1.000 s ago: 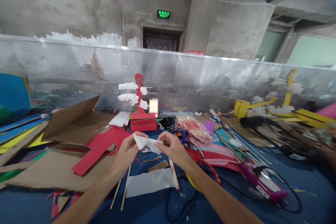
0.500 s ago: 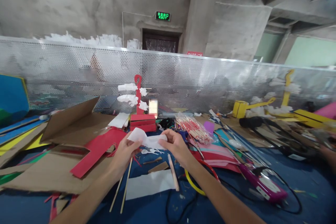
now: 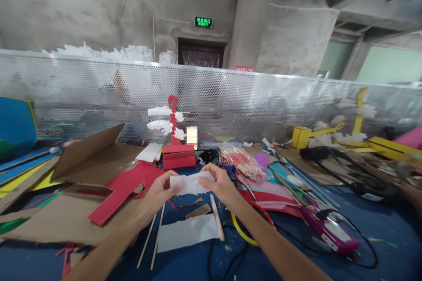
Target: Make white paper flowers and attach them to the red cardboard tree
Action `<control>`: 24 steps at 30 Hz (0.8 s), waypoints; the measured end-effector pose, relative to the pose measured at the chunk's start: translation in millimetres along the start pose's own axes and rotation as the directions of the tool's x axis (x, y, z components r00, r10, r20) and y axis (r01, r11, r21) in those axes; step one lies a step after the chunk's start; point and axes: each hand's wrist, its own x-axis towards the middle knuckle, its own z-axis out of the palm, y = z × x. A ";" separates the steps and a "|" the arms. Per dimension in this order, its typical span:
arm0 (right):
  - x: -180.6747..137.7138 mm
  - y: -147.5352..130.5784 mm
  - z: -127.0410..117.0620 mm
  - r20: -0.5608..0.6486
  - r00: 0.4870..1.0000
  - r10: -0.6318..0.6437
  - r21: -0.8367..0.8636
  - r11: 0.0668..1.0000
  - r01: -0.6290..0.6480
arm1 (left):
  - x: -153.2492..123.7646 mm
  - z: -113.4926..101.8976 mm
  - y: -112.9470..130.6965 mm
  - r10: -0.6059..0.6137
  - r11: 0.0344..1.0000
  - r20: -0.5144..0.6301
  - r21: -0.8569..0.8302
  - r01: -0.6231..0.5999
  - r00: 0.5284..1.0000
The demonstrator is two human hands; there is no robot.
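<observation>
My left hand [image 3: 160, 194] and my right hand [image 3: 221, 184] hold a small white paper piece [image 3: 191, 183] between them, each pinching one end, above the blue table. The paper is stretched flat between the fingers. Just beyond my hands stands a red cardboard tree model [image 3: 175, 140] on a red box base, with white paper tufts on its stem. Below my hands lie a white paper sheet [image 3: 187, 232] and a wooden stick [image 3: 216, 217].
Brown cardboard sheets [image 3: 89, 153] and a red cardboard cut-out [image 3: 123, 189] lie at left. A bag of red-white sticks [image 3: 242, 159], a purple glue gun [image 3: 331, 231] with black cable and a yellow ring [image 3: 242, 232] lie at right. A perforated metal screen [image 3: 231, 96] closes the far edge.
The crumpled white paper has been pulled out flat between my hands, which moved slightly apart. The view shifted a little.
</observation>
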 end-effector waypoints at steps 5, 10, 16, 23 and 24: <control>-4.3 -4.4 2.9 0.088 0.995 -0.041 -0.143 0.988 0.054 | -3.6 7.1 3.9 0.081 0.984 0.054 0.152 -0.088 0.995; -7.4 -5.1 6.6 0.126 0.988 -0.094 -0.257 0.959 0.124 | -8.7 14.9 11.6 0.092 0.960 0.154 0.249 -0.129 0.984; -10.4 -11.1 6.0 0.185 0.967 -0.173 -0.317 0.921 0.226 | -6.6 13.4 9.7 0.048 0.978 0.153 0.195 -0.078 0.987; -17.9 -11.7 11.6 0.447 0.869 -0.213 -0.615 0.632 0.472 | -7.5 13.7 10.0 -0.114 0.988 0.204 0.129 0.089 0.972; -18.3 -10.9 12.4 0.460 0.864 -0.206 -0.644 0.592 0.484 | -8.5 15.1 11.3 -0.139 0.986 0.202 0.122 0.116 0.969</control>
